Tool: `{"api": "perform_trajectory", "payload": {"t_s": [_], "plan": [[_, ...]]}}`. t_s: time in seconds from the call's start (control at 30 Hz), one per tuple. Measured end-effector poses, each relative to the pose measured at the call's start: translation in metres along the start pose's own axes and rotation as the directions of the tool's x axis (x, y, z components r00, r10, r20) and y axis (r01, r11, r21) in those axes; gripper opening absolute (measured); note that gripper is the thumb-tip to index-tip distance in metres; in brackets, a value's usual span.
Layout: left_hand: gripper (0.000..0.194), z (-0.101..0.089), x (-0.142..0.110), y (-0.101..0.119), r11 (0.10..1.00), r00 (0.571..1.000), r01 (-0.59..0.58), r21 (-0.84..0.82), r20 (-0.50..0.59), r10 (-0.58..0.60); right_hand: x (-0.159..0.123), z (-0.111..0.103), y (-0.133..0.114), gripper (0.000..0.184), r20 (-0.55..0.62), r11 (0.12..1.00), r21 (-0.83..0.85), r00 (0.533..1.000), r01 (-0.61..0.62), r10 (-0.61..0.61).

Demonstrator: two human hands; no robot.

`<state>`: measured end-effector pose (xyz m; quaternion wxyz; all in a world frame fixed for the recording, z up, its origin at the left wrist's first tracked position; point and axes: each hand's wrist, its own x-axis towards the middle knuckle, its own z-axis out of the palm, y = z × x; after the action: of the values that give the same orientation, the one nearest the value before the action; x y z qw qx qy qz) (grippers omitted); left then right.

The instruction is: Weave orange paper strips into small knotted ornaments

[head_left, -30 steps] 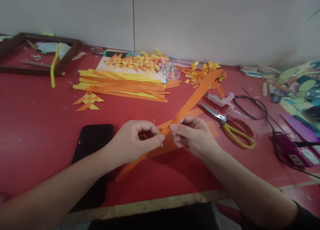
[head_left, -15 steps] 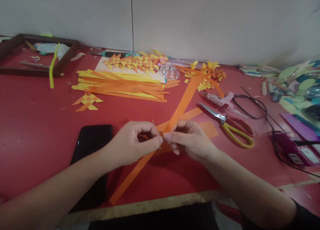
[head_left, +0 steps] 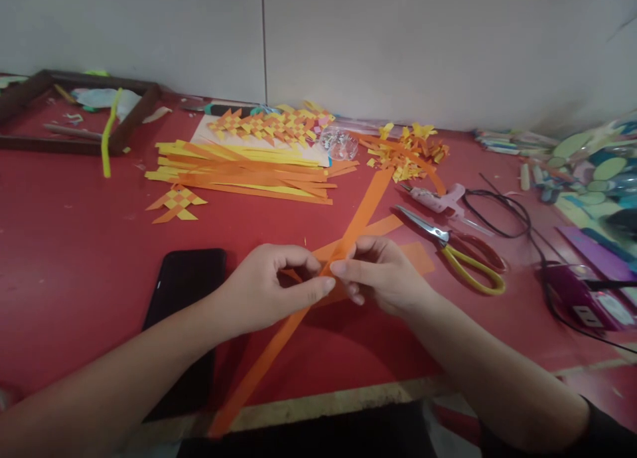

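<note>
A long orange paper strip runs slantwise through both hands, its lower end reaching the table's front edge. Thumb and forefinger of my right hand pinch it near its middle. My left hand holds the same strip close beside, its thumb lying across it and its fingertips partly hidden behind. Under the hands, more orange paper pieces lie on the red table. Farther back is a pile of orange and yellow paper strips, and in front of it a woven paper fish.
Scissors and a pink glue gun with a black cord lie to the right. A black phone sits by my left forearm. Woven fish, paper scraps and a brown frame line the back.
The strip has slid down toward me: its far end is nearer and its lower end now reaches the table's edge. Both hands have shifted slightly right.
</note>
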<state>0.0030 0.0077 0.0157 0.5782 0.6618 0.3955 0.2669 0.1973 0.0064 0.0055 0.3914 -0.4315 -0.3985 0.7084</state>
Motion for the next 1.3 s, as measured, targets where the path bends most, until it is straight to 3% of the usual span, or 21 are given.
{"api": "perform_trajectory", "payload": {"t_s": [0.1, 0.5, 0.97, 1.13, 1.3], "plan": [[0.017, -0.0002, -0.0009, 0.0003, 1.000, 1.000, -0.014, 0.003, 0.008, 0.014, -0.0006, 0.0035, 0.0007, 0.026, 0.030, 1.000, 0.003, 0.999, -0.015, 0.015], [0.020, -0.0002, 0.0015, 0.0020, 0.997, 0.997, 0.077, 0.019, 0.007, -0.078, 0.0002, 0.0029, 0.0031, 0.025, -0.039, 1.000, 0.030, 0.999, 0.005, -0.004], [0.020, -0.0012, 0.0012, -0.0019, 1.000, 1.000, 0.018, -0.026, 0.014, -0.017, 0.0000, 0.0063, 0.0016, 0.028, -0.090, 0.997, 0.075, 0.996, 0.009, -0.002], [0.023, -0.0016, 0.0017, -0.0034, 0.997, 0.998, 0.056, -0.060, 0.045, -0.053, 0.0026, 0.0014, -0.0042, 0.027, -0.150, 0.990, 0.132, 0.988, 0.055, -0.035], [0.023, -0.0005, 0.0018, -0.0036, 0.998, 0.998, 0.063, -0.027, 0.023, -0.062, 0.0025, 0.0013, -0.0015, 0.026, -0.116, 0.993, 0.106, 0.992, 0.054, -0.042]]}}
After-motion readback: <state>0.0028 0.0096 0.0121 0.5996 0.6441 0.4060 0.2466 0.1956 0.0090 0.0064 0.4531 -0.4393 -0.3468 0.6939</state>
